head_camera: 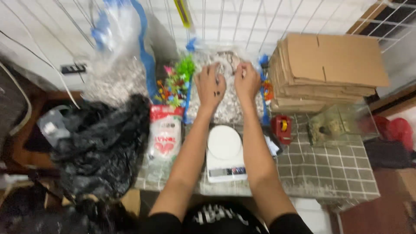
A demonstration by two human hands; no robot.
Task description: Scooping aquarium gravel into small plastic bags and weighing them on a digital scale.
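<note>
On the table (329,173), the scale (224,152) sits centre frame; cardboard stack (329,65) upper right, bag of pieces (227,108) behind the scale.

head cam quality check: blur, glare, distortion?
Head view: soft overall, with motion blur on the left hand and right hand over the clear bag of pale pieces. The white scale is blown out, its display unreadable. Glare on the wire grid wall. The black bag is crushed dark. Wide-angle bending at the edges.
</note>
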